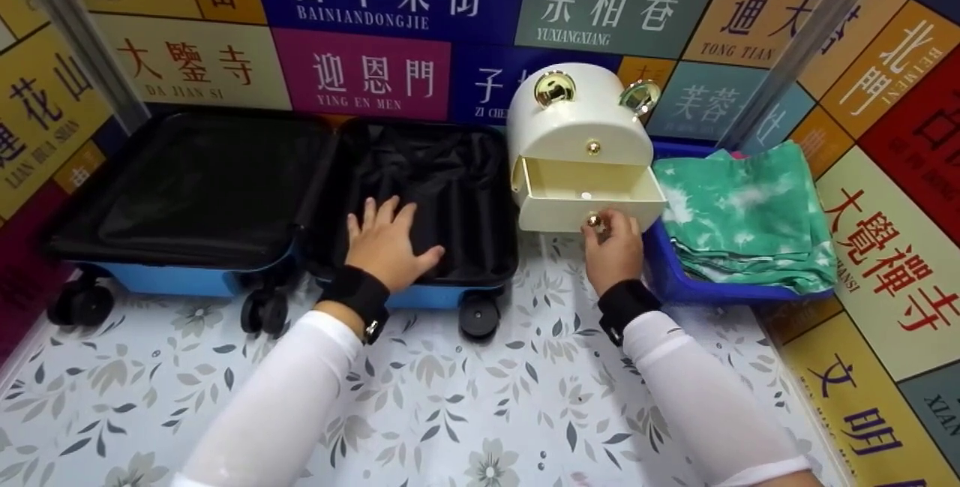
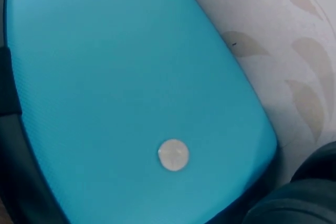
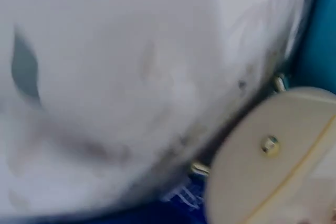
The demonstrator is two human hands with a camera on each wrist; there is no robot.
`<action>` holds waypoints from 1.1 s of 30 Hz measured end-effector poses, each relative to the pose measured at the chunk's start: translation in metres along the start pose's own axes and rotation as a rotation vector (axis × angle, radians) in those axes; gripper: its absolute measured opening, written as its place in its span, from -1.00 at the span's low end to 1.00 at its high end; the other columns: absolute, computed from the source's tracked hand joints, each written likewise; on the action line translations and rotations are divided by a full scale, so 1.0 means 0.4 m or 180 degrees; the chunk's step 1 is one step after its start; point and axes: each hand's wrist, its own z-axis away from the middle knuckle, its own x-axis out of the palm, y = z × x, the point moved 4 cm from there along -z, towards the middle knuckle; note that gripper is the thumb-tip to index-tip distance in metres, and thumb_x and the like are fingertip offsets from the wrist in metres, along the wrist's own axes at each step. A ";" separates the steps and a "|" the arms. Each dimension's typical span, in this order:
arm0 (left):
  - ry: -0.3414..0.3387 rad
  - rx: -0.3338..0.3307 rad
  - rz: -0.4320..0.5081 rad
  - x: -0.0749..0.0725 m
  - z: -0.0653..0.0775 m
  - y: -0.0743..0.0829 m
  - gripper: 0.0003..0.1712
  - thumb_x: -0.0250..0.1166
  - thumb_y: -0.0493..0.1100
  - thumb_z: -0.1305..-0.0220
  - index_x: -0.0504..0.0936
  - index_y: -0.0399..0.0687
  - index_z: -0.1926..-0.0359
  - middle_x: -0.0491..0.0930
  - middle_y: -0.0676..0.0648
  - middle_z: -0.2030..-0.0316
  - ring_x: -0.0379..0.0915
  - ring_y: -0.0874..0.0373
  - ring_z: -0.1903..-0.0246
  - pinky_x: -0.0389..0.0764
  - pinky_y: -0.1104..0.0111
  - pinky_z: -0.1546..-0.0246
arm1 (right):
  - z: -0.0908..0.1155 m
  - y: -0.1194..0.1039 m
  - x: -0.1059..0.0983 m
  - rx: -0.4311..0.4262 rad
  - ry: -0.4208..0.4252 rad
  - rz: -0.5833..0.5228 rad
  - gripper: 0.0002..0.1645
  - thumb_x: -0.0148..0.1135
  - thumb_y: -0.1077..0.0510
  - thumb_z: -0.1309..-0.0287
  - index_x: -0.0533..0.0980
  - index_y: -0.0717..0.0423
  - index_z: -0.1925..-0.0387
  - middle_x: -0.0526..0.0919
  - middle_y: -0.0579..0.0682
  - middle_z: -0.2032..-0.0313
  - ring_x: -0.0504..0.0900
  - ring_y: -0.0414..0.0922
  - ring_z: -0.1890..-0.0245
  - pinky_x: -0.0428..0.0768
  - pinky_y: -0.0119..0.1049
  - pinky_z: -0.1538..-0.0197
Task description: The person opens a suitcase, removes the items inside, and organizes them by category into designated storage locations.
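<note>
A white cabinet (image 1: pixel 581 115) with a rounded top and two gold, eye-like discs stands at the back, its lower drawer (image 1: pixel 555 214) pulled out. My right hand (image 1: pixel 615 253) pinches the gold knob (image 1: pixel 595 221) on that drawer's front. The upper drawer's gold knob (image 3: pixel 270 144) also shows in the right wrist view, where the drawer grip is not clearly visible. Over the black-lined right half of an opened suitcase (image 1: pixel 480 232), my left hand (image 1: pixel 388 243) is spread with straight fingers; contact with the lining cannot be told. The left wrist view shows the suitcase's blue side (image 2: pixel 131 77).
Right of the cabinet, a blue basket (image 1: pixel 697 290) holds folded green-and-white cloth (image 1: pixel 750 209). The suitcase's other half (image 1: pixel 210 187) lies at left, with black wheels (image 1: pixel 82 305) toward me. Lettered panels (image 1: pixel 360 70) stand behind; a leaf-patterned cover (image 1: pixel 487 412) lies in front.
</note>
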 end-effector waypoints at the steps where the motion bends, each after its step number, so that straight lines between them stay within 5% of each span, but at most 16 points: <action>1: -0.0004 -0.0003 -0.0001 0.001 0.001 -0.001 0.05 0.29 0.42 -0.33 0.23 -0.01 -0.64 0.08 -0.27 -0.65 -0.26 -0.40 -0.65 -0.23 -0.36 -0.59 | 0.000 0.004 0.004 0.0057 -0.0045 0.0003 -0.73 0.44 0.24 -0.28 0.61 0.33 0.09 0.67 0.29 0.10 0.66 0.20 0.06 0.60 -0.04 -0.10; 8: 0.0024 -0.0054 -0.0012 0.001 0.004 -0.010 0.04 0.31 0.40 -0.34 0.24 -0.01 -0.63 0.09 -0.29 -0.64 -0.25 -0.40 -0.66 -0.23 -0.37 -0.58 | -0.008 0.002 0.013 -0.0062 -0.0045 -0.0005 -0.80 0.41 0.22 -0.30 0.62 0.29 0.15 0.76 0.20 0.26 0.75 0.08 0.25 0.64 -0.13 0.12; 33: 0.0108 -0.0087 -0.0002 -0.014 0.003 -0.012 0.04 0.29 0.41 -0.34 0.25 -0.03 -0.63 0.05 -0.30 -0.65 -0.25 -0.43 -0.65 -0.24 -0.38 -0.58 | -0.034 -0.007 0.033 -0.0157 0.0024 0.0106 -0.80 0.42 0.25 -0.24 0.61 0.35 0.22 0.72 0.27 0.31 0.69 0.19 0.25 0.61 0.03 0.06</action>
